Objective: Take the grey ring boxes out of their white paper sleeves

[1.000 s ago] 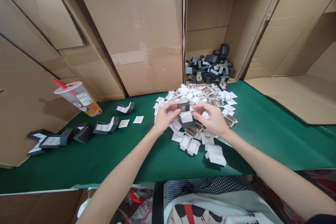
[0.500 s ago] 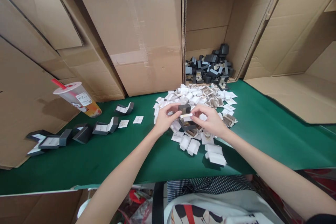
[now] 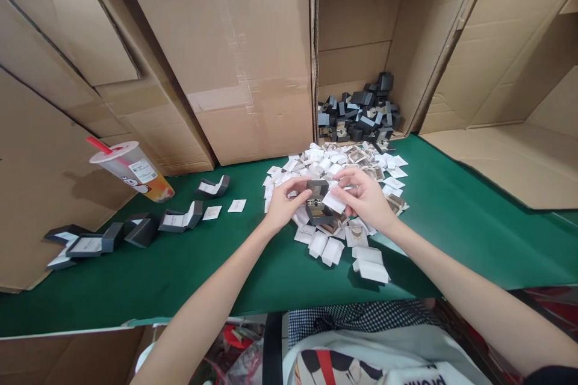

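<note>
Green tabletop (image 3: 478, 228), backed and flanked by brown cardboard. Nearest, below the table edge: pale printed shirt (image 3: 343, 367) and checked cloth (image 3: 370, 319); to the left, low down, red and clear plastic clutter (image 3: 244, 364), too jumbled to sort out.

On the near part of the green: folded white insert (image 3: 371, 264); just left and slightly farther in, two white pieces (image 3: 318, 244) side by side.

Next, both hands, close together over the near side of a heap. Left hand (image 3: 289, 201): grips the left edge of a dark box (image 3: 318, 215) with thumb and fingers. Box unfolded, lid up on the far side, metallic glint at the hinge, brownish inside; cannot tell if held clear of the pieces below or resting on them. Right hand (image 3: 361, 195): pinches a white pad (image 3: 334, 201) between thumb and fingers, tilted, overlapping the box's right side in view.

Well to the left: cluster of dark boxes (image 3: 141, 233), several open with white inside; right of these, two flat white cards (image 3: 212, 213), apart; one more open box (image 3: 214, 186) farther back. Near the left cardboard, lidded cup (image 3: 139, 173) with orange contents and red straw (image 3: 99, 145).

Beyond the hands: heap of white and brownish pieces (image 3: 327, 159). Farthest: tall carton (image 3: 226, 54), centre-left; beside it, open carton (image 3: 356, 18) with piled black boxes (image 3: 359, 111) at the bottom.
</note>
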Motion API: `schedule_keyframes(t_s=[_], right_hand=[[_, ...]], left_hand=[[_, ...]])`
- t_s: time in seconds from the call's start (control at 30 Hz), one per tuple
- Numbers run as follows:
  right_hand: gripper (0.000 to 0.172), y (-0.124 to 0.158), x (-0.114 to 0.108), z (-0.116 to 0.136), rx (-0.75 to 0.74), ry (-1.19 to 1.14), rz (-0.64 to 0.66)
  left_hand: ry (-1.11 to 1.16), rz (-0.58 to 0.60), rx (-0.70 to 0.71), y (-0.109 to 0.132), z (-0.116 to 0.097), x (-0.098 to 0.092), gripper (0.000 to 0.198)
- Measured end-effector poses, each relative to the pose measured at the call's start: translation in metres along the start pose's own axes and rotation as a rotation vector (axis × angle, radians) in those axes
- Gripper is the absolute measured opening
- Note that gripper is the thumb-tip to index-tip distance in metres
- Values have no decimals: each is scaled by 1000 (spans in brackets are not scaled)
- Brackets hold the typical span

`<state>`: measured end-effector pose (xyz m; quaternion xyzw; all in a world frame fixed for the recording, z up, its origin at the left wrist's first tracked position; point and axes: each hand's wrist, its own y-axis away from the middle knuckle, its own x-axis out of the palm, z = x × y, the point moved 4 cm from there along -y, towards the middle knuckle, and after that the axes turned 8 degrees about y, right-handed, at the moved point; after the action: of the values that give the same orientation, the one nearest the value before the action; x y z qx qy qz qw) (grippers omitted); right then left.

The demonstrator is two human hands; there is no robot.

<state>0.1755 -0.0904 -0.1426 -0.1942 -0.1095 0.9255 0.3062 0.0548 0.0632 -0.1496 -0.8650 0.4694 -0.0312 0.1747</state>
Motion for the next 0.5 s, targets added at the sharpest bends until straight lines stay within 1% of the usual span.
schedule_keyframes(t_s=[0.1,0.23,0.37,0.5], right_hand=[[27,2,3,0,-19,36,6],[25,1,5,5,-148,113,-3],[15,3,9,12,-228,225,34],[9,8,13,21,-401,328,11]], left_hand=[[10,2,-5,1,-1,1,36],[5,17,7,1,-2,3,36],[3,36,24,2,-1,3,35],[-8,55,56,3,-3,4,33]])
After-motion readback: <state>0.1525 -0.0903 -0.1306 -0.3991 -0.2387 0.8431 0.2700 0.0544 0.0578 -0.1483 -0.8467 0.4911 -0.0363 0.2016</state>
